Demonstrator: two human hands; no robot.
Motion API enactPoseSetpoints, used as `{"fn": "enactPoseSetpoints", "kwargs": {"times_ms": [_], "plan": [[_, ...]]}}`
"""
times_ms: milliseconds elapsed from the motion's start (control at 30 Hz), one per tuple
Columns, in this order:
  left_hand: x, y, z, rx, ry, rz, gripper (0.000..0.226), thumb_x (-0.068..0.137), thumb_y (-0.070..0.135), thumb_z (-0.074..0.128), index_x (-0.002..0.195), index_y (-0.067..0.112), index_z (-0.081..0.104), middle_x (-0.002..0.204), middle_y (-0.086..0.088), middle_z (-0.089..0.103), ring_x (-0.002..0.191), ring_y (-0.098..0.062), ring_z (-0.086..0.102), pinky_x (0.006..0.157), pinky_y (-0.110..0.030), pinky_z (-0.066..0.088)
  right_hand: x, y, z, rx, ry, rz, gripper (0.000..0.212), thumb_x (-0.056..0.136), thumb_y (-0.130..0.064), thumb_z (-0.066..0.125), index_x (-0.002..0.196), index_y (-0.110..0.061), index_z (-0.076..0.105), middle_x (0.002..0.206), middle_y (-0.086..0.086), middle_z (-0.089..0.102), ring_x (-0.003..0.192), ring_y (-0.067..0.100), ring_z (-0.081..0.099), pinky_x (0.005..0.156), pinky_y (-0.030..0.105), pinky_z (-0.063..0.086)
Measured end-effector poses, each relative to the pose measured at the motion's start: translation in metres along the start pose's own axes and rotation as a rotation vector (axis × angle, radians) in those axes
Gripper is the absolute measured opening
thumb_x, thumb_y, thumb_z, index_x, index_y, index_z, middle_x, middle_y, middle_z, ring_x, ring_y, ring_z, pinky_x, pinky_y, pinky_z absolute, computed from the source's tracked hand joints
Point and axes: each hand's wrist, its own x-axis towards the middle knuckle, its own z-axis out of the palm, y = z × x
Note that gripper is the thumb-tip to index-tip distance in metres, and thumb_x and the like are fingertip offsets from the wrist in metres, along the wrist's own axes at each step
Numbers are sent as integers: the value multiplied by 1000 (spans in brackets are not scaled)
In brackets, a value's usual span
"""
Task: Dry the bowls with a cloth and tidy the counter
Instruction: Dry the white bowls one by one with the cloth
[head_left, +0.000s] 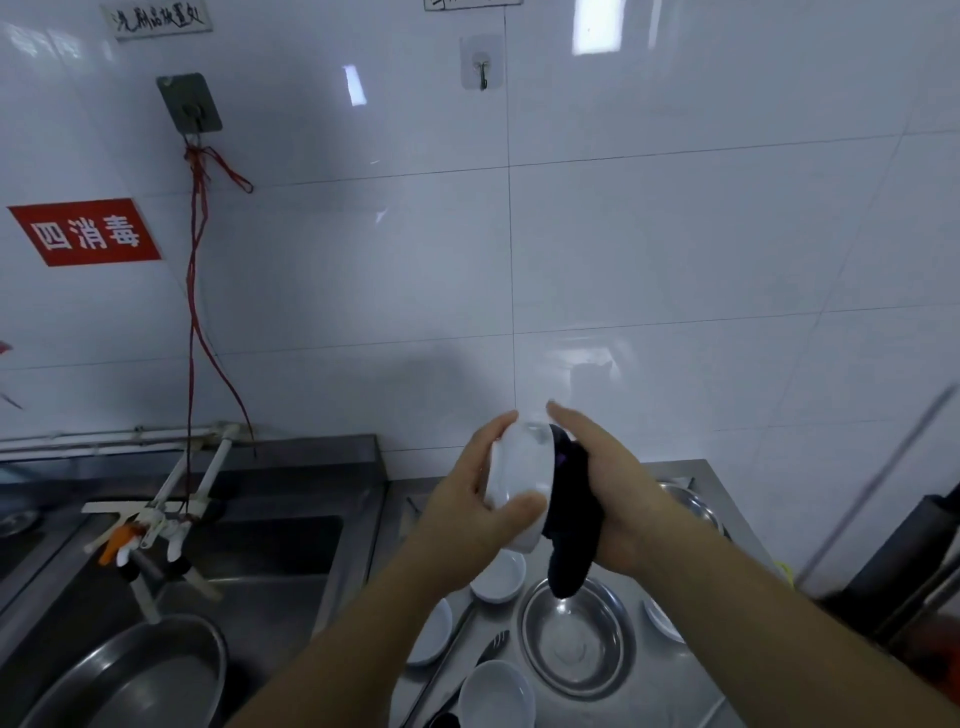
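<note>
Ringing steel basin (576, 636), white bowls (497, 575), perhaps fork (493, 644)

White bowl (521, 480) held tilted on its side above the counter — dark cloth (571, 525) pressed against it.

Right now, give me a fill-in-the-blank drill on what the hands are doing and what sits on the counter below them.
1. The left hand holds a white ____ tipped on its side.
2. The right hand presses a dark ____ against it.
3. Below the hands, the metal basin rests on the steel ____.
4. On the wall, a ____ string hangs from the grey hook.

Missing words: bowl; cloth; counter; red
</note>
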Motion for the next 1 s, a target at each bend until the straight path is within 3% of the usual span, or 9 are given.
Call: {"fn": "enactPoseSetpoints", "kwargs": {"times_ms": [67, 200, 300, 367, 433, 667, 733, 833, 1000], "plan": [[-2, -4, -2, 80, -54, 7, 83, 81, 50, 78, 150, 59, 33, 131, 35, 49, 119, 4, 58, 81, -18, 60, -1, 0, -7, -40, -36, 23, 52, 78, -45, 86, 111, -6, 81, 105, 22, 78, 88, 38, 78, 68, 42, 63], [-2, -5, -3, 63, -5, 2, 95, 80, 66, 79, 156, 60, 22, 141, 45, 42, 123, 15, 54, 82, -12, 57, -1, 6, -14, 37, -79, -31, 51, 83, -40, 85, 122, -9, 77, 121, 22, 75, 103, 39, 75, 80, 44, 62], [0, -9, 3, -289, 153, -301, 86, 88, 82, 52, 153, 27, 47, 137, 6, 68, 106, -4, 74, 78, -22, 61, 2, 9, -18, 169, -83, -118, 65, 68, -45, 94, 122, -13, 78, 112, 16, 77, 90, 32, 76, 73, 42, 62], [-2, -14, 6, -612, 149, -574, 76, 99, 72, 43, 131, 9, 71, 111, -13, 78, 93, -26, 77, 78, -32, 62, 3, 11, -23, 230, -57, -150, 67, 69, -47, 91, 126, -14, 77, 107, 14, 77, 83, 29, 77, 69, 40, 62], [-5, -14, 9, -811, 117, -658, 58, 98, 47, 58, 128, -1, 73, 108, -19, 71, 92, -29, 69, 81, -36, 61, 4, 14, -29, 258, -47, -158, 62, 76, -47, 86, 127, -14, 76, 110, 15, 78, 86, 31, 78, 71, 41, 63], [6, -3, 9, -1112, 305, -459, 33, 88, 24, 68, 106, 0, 83, 114, -17, 77, 96, -25, 78, 78, -32, 66, 7, 31, -38, 203, -44, -77, 60, 89, -57, 76, 134, -19, 73, 135, 12, 71, 118, 28, 72, 84, 38, 62], [13, 2, 3, -1133, 354, -398, 31, 96, 21, 62, 113, -1, 78, 115, -16, 79, 100, -25, 79, 77, -34, 67, 9, 37, -38, 119, 33, -51, 59, 90, -61, 74, 128, -15, 76, 124, 14, 76, 107, 28, 74, 83, 39, 61], [20, 12, -5, -1059, 368, -384, 36, 106, 24, 53, 131, 2, 66, 129, -15, 75, 119, -28, 72, 99, -42, 61, 10, 41, -38, 42, 173, -34, 48, 88, -45, 79, 109, -1, 77, 95, 17, 75, 78, 31, 69, 65, 39, 56], [14, 18, -10, -805, 316, -366, 44, 87, 26, 70, 127, 8, 71, 122, -18, 76, 104, -34, 77, 90, -53, 62, 5, 21, -32, 102, 275, -406, 21, 100, -34, 70, 115, -19, 74, 107, 21, 78, 88, 34, 77, 66, 41, 61]]}}
